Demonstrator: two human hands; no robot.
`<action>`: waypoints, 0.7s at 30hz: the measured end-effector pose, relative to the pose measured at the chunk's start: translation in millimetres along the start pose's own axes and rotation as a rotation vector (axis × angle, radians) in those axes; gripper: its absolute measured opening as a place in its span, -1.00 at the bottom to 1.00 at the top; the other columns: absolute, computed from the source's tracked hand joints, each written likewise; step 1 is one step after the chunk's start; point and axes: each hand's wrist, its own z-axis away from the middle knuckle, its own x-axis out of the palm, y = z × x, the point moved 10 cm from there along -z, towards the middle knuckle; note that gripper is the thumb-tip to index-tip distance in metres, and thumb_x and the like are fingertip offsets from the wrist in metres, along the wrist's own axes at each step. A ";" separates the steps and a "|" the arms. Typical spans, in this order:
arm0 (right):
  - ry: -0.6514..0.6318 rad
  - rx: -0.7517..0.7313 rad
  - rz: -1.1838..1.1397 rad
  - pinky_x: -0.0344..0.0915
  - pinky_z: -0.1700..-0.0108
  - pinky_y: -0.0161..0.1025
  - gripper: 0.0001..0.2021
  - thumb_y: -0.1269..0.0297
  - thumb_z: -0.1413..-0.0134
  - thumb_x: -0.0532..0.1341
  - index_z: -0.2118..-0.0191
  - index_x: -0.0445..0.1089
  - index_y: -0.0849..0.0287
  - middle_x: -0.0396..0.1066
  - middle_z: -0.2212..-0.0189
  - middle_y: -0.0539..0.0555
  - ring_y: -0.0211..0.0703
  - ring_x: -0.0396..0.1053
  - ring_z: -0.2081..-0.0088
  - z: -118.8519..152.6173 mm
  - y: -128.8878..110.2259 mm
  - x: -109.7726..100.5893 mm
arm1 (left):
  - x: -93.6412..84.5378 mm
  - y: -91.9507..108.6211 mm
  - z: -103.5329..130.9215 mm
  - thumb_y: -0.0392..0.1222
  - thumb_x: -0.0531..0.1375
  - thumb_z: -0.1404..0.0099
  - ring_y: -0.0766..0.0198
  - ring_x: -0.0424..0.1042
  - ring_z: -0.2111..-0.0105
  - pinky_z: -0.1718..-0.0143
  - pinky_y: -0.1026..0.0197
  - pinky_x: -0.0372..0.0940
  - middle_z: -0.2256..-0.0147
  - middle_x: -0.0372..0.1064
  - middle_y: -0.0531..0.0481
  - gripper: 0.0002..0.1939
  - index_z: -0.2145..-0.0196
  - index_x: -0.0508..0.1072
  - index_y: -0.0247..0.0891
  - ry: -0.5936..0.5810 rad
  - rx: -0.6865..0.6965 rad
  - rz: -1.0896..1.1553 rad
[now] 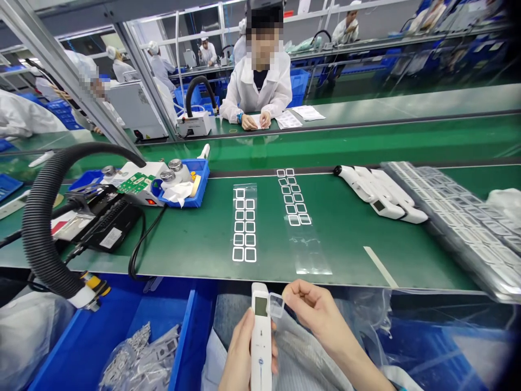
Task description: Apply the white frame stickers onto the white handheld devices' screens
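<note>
My left hand (240, 350) is wrapped around a slim white handheld device (261, 339), held upright with its small grey display facing me. Close beside the display, the thumb and fingers of my right hand (317, 307) pinch a small transparent square window (277, 306) by its right edge. Its left edge reaches the device's side; whether they touch I cannot tell. Beyond my hands on the green bench (195, 244) lie two transparent strips, the left strip (245, 225) and the right strip (295, 198), bearing rows of white-edged square frames. The right strip's near part is bare film.
Several white devices (380, 195) lie at right, beside stacked transparent trays (456, 222). At left are a black flexible hose (38, 217) and a blue tray (203, 182) with bottles. A blue bin (187, 331) below holds bagged parts. A co-worker (260, 81) sits opposite.
</note>
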 end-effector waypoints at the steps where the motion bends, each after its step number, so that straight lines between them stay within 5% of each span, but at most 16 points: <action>1: -0.017 -0.017 0.008 -0.10 0.58 -0.36 -0.59 -0.09 0.07 0.34 0.52 0.34 0.20 0.15 0.67 -0.12 -0.41 -0.03 0.64 -0.3 -3.3 4.9 | 0.4 -1.9 -0.6 0.38 0.14 -0.13 0.36 0.30 0.71 0.64 0.33 0.19 0.63 0.38 -0.03 -0.34 0.34 0.48 -0.40 -0.001 -0.007 -0.001; 6: -0.169 -0.031 -0.030 0.16 0.46 -0.31 -0.60 -0.08 0.00 0.30 0.49 0.32 0.19 0.32 0.68 -0.04 -0.27 0.26 0.59 -3.4 -1.7 32.0 | -3.5 -8.2 -2.4 0.42 0.12 -0.11 0.36 0.28 0.74 0.68 0.33 0.15 0.65 0.36 -0.02 -0.30 0.34 0.48 -0.40 0.042 -0.006 -0.027; 12: -0.159 -0.103 0.144 0.14 0.47 -0.31 -0.64 -0.03 -0.15 0.19 0.45 0.33 0.18 0.27 0.68 -0.06 -0.27 0.23 0.59 -4.4 3.6 29.9 | -0.3 -9.1 -2.0 0.40 0.13 -0.12 0.36 0.27 0.74 0.69 0.33 0.13 0.64 0.37 -0.02 -0.33 0.33 0.46 -0.38 0.010 -0.014 -0.026; 15: -0.085 -0.334 0.409 0.15 0.45 -0.30 -0.70 0.13 -0.27 0.10 0.41 0.40 0.17 0.27 0.59 -0.02 -0.24 0.23 0.53 4.3 -11.5 24.8 | -2.4 -8.1 -2.6 0.39 0.15 -0.11 0.36 0.27 0.73 0.68 0.32 0.14 0.64 0.36 0.00 -0.35 0.33 0.45 -0.36 0.030 -0.015 -0.014; 21: -0.075 -0.800 0.847 0.21 0.43 -0.25 -0.70 0.41 -0.28 0.06 -0.04 0.43 0.18 0.32 0.47 0.07 -0.18 0.29 0.47 37.4 -24.3 38.9 | -5.6 -7.2 -5.0 0.38 0.14 -0.12 0.33 0.27 0.72 0.66 0.28 0.16 0.64 0.35 0.03 -0.41 0.37 0.40 -0.29 0.029 0.011 -0.004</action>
